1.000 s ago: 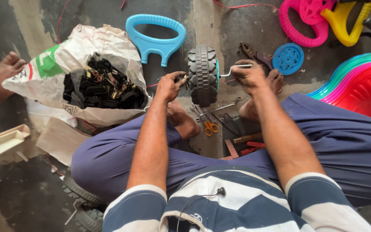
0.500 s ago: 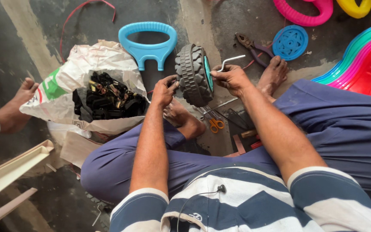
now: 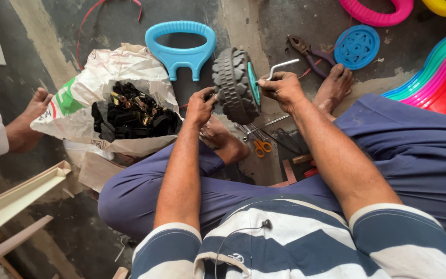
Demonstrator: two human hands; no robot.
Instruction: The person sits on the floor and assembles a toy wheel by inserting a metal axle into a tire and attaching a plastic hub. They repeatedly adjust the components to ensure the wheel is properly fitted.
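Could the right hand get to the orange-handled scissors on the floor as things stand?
Probably not at once: the right hand grips a bent metal rod at the black wheel. The scissors lie uncovered just below the wheel, so nothing else blocks them.

Seated cross-legged, both forearms reaching forward; left hand (image 3: 201, 106) pinching with fingertips, right hand (image 3: 281, 89) curled in a closed grip, knuckles up.

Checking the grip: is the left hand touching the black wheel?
Touching. The head view shows the left hand with its fingers pressed against the near side of the wheel, no gap between them.
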